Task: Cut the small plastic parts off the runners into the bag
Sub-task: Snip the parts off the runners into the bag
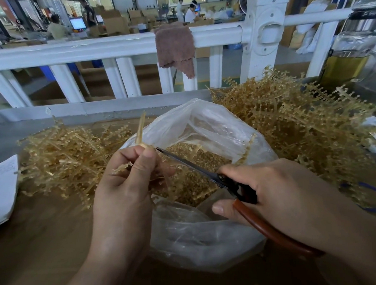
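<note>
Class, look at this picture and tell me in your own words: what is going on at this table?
A person's left hand grips one runner above an open clear bag. The right hand holds scissors, blade tip at the runner beside the thumb. Small cut parts already lie in the bag. More runners lie on the table in a left heap and a right heap.

Your scissors [205, 172] show dark blades, a black pivot and reddish-brown handles. Your runner [140, 128] is pale tan; the piles of runners [300, 126] and the cut parts [193, 185] are golden tan. Your bag [208, 238] is clear and milky. The cloth [175, 48] is dusty pinkish-brown, the railing [92, 49] white.
</note>
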